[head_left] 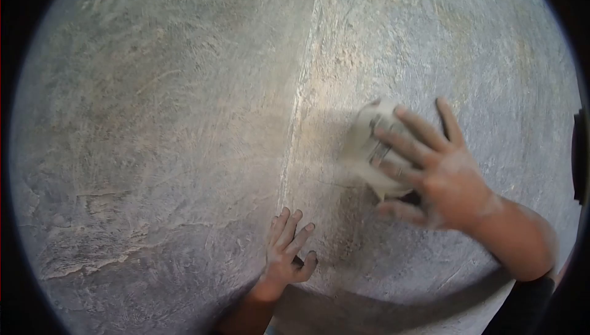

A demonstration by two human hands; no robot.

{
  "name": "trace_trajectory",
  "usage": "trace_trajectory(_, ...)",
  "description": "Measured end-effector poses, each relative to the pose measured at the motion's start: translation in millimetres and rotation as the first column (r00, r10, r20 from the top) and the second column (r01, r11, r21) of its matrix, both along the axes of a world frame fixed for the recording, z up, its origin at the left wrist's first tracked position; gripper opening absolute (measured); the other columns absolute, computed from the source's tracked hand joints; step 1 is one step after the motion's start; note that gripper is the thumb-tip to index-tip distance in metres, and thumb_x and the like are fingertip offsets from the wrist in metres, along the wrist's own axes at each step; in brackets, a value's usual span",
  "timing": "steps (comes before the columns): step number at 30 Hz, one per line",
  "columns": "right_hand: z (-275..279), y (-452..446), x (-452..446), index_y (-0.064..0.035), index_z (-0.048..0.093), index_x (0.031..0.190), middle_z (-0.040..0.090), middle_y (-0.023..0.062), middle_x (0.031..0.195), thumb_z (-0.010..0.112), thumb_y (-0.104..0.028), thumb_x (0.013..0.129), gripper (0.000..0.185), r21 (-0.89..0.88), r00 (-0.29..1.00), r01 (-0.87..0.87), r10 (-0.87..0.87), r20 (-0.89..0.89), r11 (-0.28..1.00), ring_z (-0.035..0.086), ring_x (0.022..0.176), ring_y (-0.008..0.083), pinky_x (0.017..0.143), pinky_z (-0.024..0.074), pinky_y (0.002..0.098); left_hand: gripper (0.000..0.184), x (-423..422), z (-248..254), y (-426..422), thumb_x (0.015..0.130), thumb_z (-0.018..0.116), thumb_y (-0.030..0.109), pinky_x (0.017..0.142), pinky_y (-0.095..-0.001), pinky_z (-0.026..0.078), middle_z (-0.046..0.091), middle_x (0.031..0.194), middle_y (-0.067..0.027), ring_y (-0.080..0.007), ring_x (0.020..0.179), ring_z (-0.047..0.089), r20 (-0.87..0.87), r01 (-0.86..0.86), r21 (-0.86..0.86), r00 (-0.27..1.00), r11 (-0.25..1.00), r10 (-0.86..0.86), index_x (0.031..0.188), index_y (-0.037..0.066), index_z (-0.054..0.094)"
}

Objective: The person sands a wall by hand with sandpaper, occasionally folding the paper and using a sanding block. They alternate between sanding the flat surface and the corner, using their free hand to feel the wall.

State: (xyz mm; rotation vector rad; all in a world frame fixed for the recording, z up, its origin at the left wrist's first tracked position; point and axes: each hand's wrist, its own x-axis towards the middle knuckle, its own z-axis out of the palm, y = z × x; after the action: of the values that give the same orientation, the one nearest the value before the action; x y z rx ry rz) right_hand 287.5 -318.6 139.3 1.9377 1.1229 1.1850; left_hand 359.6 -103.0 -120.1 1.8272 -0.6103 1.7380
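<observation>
Right hand [453, 178] on sheet [365, 151], long axis unclear

Head camera, single view.
Worn on the head, facing the wall [153, 151] at close range; wall fills most of the view.

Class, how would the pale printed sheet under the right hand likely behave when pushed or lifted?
The pale sheet looks thin, though motion-blurred, so it's probably light and bendable. The right hand is spread over it, so it would likely move with a push. The wall looks rough, so the sheet may drag.
</observation>
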Motion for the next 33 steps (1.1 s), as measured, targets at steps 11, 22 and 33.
trace_trajectory(11,-19,0,-7,-0.0250,0.061,0.125,0.045,-0.0012,0.144,0.050,-0.060,0.085,0.054,-0.194,0.979,0.053,-0.090,-0.183,0.979,0.024,0.142,0.0217,0.111,0.0075,0.0642,0.053,-1,-24,-9,0.069,0.061,0.018,0.107,-0.0545,0.026,0.050,0.134,-0.0233,-0.0443,0.130,0.039,-0.037,0.061,-0.112,0.997,0.992,-0.065,0.120,0.007,0.062)
trace_trajectory(22,-52,-47,-16,-0.0183,0.062,0.123,0.044,0.0024,0.143,0.061,-0.050,0.079,0.054,-0.169,0.982,-0.066,0.034,-0.186,0.983,0.028,0.140,0.0253,0.115,0.0119,0.0542,0.072,-58,-46,-45,0.076,0.064,0.012,0.109,-0.0597,0.014,0.021,0.146,-0.0364,-0.0540,0.136,0.018,-0.311,0.139,-0.137,0.934,0.981,-0.176,0.139,-0.006,0.034)
trace_trajectory(33,-60,-210,-84,-0.0183,0.068,0.112,0.049,0.0009,0.139,0.064,-0.044,0.077,0.043,0.254,0.997,0.011,0.007,-0.072,0.967,0.030,0.139,0.0232,0.114,0.0144,0.0576,0.092,-111,-85,-224,0.075,0.069,0.023,0.107,-0.0650,0.003,0.007,0.146,-0.0418,-0.0581,0.136,0.006,-0.346,0.187,-0.229,0.902,0.955,-0.259,0.144,-0.009,0.016)
